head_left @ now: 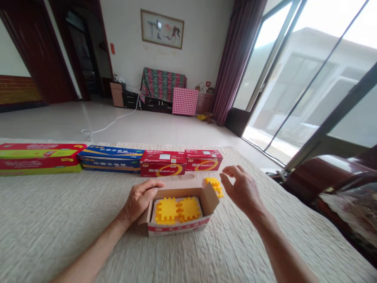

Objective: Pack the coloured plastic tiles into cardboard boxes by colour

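An opened cardboard box [178,228] stands in front of me with its flaps up. Inside it lie yellow interlocking plastic tiles [168,209] with notched edges, in two side-by-side groups. My left hand [141,200] grips the box at its far left corner, thumb and fingers on the edge. To the right, my right hand [240,186] hovers with curved fingers apart and nothing visible between them. More yellow tiles [217,188] rest on the cover behind the box's right flap, just left of the right hand; the flap partly hides them.
Beyond the box, closed cartons form a row: a red and green carton [41,159], a blue carton [111,159] and two red cartons [163,163]. All stand on a textured cream cover [73,212]. A dark wooden armrest [326,184] is at right.
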